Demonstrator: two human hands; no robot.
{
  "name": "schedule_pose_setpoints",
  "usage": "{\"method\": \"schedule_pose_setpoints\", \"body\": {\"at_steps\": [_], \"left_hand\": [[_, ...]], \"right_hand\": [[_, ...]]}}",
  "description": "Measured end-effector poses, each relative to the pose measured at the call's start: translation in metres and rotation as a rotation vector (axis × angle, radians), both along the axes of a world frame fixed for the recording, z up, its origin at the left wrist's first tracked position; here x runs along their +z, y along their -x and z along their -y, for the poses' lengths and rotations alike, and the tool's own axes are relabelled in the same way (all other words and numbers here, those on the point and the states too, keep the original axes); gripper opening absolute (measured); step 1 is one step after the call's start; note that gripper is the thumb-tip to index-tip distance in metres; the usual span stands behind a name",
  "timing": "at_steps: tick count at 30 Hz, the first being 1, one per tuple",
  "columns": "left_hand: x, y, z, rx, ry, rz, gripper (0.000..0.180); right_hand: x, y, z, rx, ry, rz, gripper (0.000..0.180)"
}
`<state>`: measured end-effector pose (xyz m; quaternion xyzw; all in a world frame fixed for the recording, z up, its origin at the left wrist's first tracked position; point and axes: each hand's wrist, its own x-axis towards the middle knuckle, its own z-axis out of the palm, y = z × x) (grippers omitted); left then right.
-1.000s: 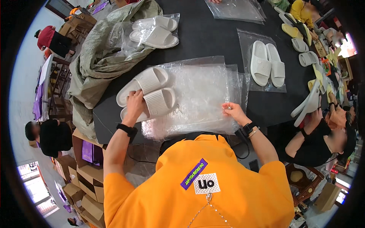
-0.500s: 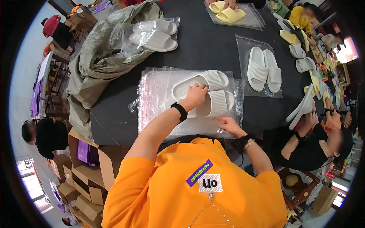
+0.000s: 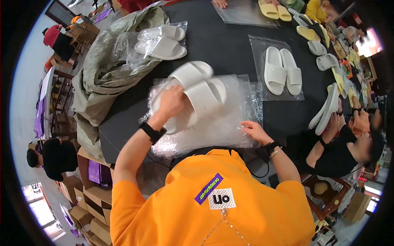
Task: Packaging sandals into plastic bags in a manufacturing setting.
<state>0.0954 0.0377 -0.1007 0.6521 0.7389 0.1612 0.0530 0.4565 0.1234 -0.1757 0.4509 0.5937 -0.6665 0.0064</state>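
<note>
My left hand [image 3: 171,100] is closed round the inner sides of a pair of white slide slippers [image 3: 207,98], holding both together. They are tilted over the left part of a stack of clear plastic bags [image 3: 223,125] and look slightly blurred. At the stack's right side, my right hand [image 3: 256,132] has its thumb and fingertips pinched on the edge of a clear plastic bag.
To the right, another white pair [image 3: 283,74] lies on a clear bag. A bagged white pair [image 3: 164,43] rests beside grey-green woven sacking [image 3: 98,74]. Across the black table [image 3: 213,45], a person handles yellow slippers [image 3: 275,10]. Cardboard boxes [image 3: 96,201] stand at lower left.
My left hand has carried the white slippers leftward and tilted them, uncovering the bags' right part. My right hand has shifted slightly right. Across the table, the yellow slippers have moved right off their bag.
</note>
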Motion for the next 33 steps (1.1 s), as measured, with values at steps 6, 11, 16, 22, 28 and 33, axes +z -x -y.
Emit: {"method": "schedule_pose_setpoints", "body": {"at_steps": [6,11,16,22,28,33], "left_hand": [[-0.072,-0.073,0.032,-0.166,0.071,-0.048,0.020],[-0.049,-0.077,0.027,-0.187,0.090,-0.031,0.022],[-0.033,-0.091,0.022,-0.227,-0.043,-0.006,0.021],[-0.005,-0.113,0.014,-0.344,-0.042,0.042,0.020],[0.023,-0.110,-0.003,-0.221,-0.347,0.149,0.040],[0.005,-0.083,0.013,-0.057,-0.318,0.306,0.029]], "right_hand": [[-0.013,-0.003,-0.015,0.157,-0.095,0.074,0.038],[0.030,0.014,-0.009,0.087,-0.431,-0.014,0.049],[0.055,0.037,-0.001,0.272,-0.966,-0.031,0.064],[0.042,0.038,-0.015,0.037,-0.340,-0.187,0.048],[0.051,0.000,-0.051,-0.371,-0.373,-0.426,0.026],[0.056,-0.075,-0.138,-0.978,-0.456,-0.374,0.029]]}}
